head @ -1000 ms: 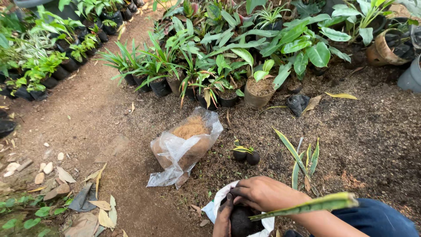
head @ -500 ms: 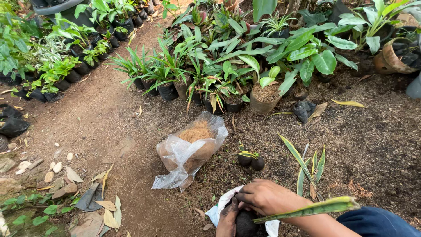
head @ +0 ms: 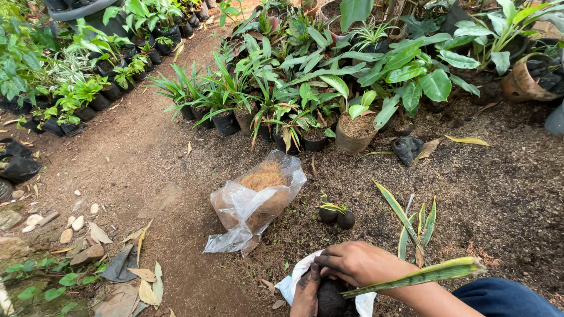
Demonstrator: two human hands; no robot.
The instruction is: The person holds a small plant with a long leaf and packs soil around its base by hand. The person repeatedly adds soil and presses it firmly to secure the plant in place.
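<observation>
At the bottom of the head view, my left hand [head: 305,290] grips the side of a small black grow bag [head: 332,299] that sits on a white plastic sheet [head: 294,282]. My right hand [head: 358,264] lies over the bag's top, fingers curled onto it. A long green and yellow leaf cutting [head: 423,275] sticks out to the right from the bag, under my right forearm. Just beyond my hands lies a clear plastic bag of brown coconut fibre [head: 258,199], mouth open.
Two small filled black bags with a striped shoot [head: 336,214] stand on the soil. Loose striped leaf cuttings [head: 411,226] lie to the right. Rows of potted plants [head: 282,111] line the back and left [head: 70,100]. Dry leaves and stones [head: 88,235] lie at left.
The view has tilted slightly down and nearer. My hands stay on the black bag, with the right hand pressing a little lower over its top.
</observation>
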